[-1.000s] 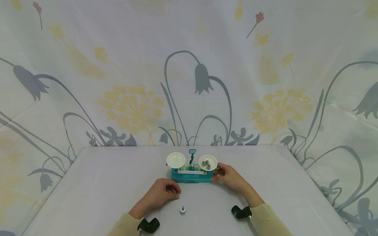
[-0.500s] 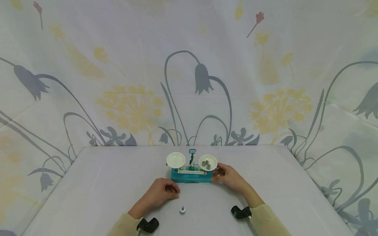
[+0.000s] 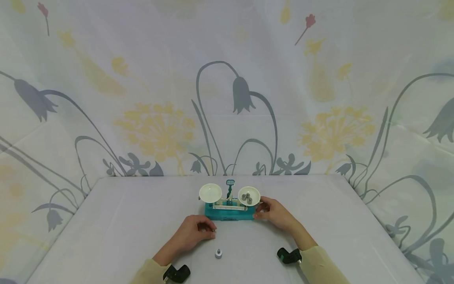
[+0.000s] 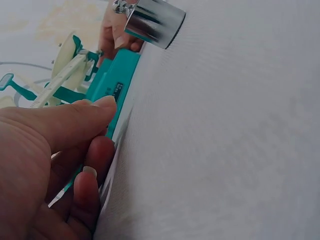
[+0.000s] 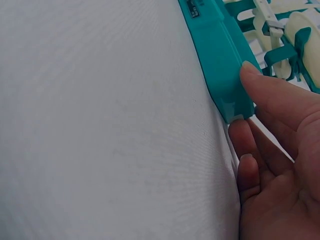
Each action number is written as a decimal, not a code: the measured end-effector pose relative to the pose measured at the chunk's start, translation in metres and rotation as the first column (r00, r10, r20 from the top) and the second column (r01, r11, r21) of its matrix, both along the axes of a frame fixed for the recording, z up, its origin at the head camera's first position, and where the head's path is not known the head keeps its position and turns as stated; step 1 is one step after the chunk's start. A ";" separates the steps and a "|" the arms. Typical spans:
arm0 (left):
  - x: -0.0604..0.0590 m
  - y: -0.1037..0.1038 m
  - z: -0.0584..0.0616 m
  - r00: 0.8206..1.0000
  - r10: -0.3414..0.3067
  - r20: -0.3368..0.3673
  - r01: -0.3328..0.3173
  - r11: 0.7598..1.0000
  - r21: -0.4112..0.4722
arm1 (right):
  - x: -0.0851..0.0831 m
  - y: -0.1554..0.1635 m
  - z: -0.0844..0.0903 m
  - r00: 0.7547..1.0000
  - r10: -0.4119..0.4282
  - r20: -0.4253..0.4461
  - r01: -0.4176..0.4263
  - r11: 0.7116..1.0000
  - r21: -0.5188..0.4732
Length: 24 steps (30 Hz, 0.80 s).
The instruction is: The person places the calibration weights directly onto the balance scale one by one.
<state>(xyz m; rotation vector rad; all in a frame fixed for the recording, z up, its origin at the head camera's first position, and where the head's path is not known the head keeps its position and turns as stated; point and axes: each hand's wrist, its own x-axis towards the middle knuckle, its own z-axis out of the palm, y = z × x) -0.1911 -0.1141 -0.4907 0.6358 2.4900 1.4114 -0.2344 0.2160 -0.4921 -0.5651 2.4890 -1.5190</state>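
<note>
A teal balance scale (image 3: 228,215) with two cream pans stands on the white cloth. Its left pan (image 3: 210,193) is bare; three small metal weights (image 3: 250,200) sit in the right pan (image 3: 256,194). My right hand (image 3: 278,215) grips the right end of the base (image 5: 220,60), thumb on top and fingers at its end. Low in front of the scale, my left hand (image 3: 193,232) pinches a small metal piece (image 3: 214,230), mostly hidden by thumb and fingers. One larger shiny weight (image 4: 156,22) with a knob stands upright on the cloth, right of the left hand and nearer me.
White cloth (image 3: 124,221) covers the table around the scale. Behind it hangs a flower-patterned curtain (image 3: 227,134). A black wrist camera (image 3: 177,273) sits at the left sleeve, and another black camera (image 3: 289,255) at the right one.
</note>
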 end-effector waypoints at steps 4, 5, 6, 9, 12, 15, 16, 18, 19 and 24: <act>0.000 -0.001 0.001 1.000 0.005 0.006 -0.005 1.000 0.007 | 0.001 0.000 0.001 1.000 0.003 0.002 -0.003 1.000 -0.006; 0.000 -0.001 0.001 1.000 0.007 0.006 -0.007 1.000 0.009 | 0.001 0.000 0.001 1.000 0.003 0.004 -0.003 1.000 -0.004; 0.000 -0.001 0.001 1.000 0.009 0.005 -0.009 1.000 0.013 | 0.001 0.000 0.001 1.000 0.002 0.005 -0.002 1.000 0.000; 0.000 -0.002 0.003 1.000 0.012 0.006 -0.012 0.999 0.030 | 0.000 0.000 0.000 1.000 0.001 0.007 -0.001 1.000 0.009; 0.001 -0.003 0.004 1.000 0.006 0.012 -0.007 0.999 0.049 | 0.000 -0.001 -0.001 1.000 0.001 0.011 -0.001 1.000 0.008; 0.001 -0.004 0.004 1.000 0.001 0.015 -0.002 0.999 0.054 | 0.000 -0.001 -0.001 1.000 0.001 0.008 -0.002 1.000 0.007; 0.001 -0.004 0.005 1.000 -0.001 0.014 0.000 0.999 0.052 | 0.000 -0.001 -0.001 1.000 0.000 0.007 0.000 1.000 0.008; 0.000 -0.004 0.005 1.000 -0.003 0.009 0.003 0.999 0.044 | 0.000 -0.001 -0.001 1.000 -0.002 0.004 0.002 1.000 0.012; 0.000 -0.004 0.006 1.000 -0.004 0.006 0.004 0.999 0.040 | 0.000 -0.001 -0.001 1.000 -0.002 0.005 0.002 1.000 0.013; 0.000 -0.004 0.009 1.000 -0.005 -0.001 0.005 1.000 0.027 | 0.001 -0.001 0.000 1.000 -0.004 0.012 0.004 1.000 0.007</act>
